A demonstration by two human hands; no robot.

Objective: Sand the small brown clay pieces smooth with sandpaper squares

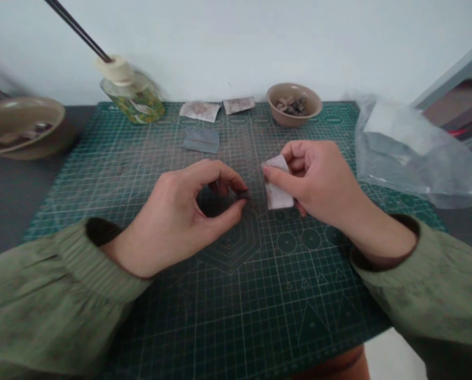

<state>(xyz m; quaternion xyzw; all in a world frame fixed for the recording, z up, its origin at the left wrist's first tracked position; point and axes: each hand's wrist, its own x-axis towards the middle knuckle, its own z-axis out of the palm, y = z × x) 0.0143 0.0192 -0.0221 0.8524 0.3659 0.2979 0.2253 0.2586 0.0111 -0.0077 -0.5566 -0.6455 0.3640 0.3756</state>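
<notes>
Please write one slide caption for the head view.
Left hand pinches a small dark piece, right hand holds a pale sheet, over a green mat.

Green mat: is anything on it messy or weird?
A little. Along the far edge of the mat, the left pale sheet and right pale sheet have brownish smudges, so they look dirty. They also sit at different angles. I can't see anything spilled or broken.

a dark piece [244,196] is held near pale paper [279,197].
</notes>
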